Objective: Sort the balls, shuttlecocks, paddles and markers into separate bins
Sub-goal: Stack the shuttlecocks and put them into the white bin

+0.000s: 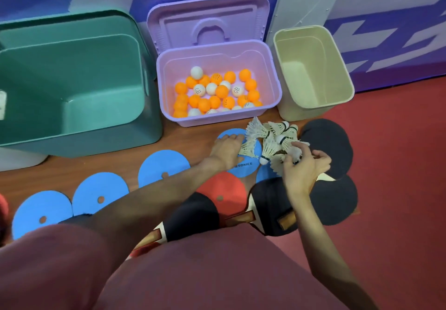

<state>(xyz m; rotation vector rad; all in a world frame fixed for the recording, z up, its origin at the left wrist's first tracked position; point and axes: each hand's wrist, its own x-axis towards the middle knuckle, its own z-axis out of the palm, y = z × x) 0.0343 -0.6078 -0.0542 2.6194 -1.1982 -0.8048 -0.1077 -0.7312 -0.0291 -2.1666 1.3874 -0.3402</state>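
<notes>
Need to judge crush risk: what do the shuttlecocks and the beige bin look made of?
Shuttlecocks: apparently real feathers, separate white vanes fanning out, on rounded white bases, possibly cork. Beige bin: looks like moulded plastic, smooth matte walls with rounded corners.

dim, soft, wide-angle edge bending

green bin (72, 88): cut off at left edge; lid not visible.
balls (217, 90): front row part hidden behind purple bin (217, 119) wall; print too small to read.
paddles (272, 203): handles part hidden under forearms & lap.
left hand (226, 150): fingertips hidden among shuttlecocks (270, 138); grip unclear.
</notes>
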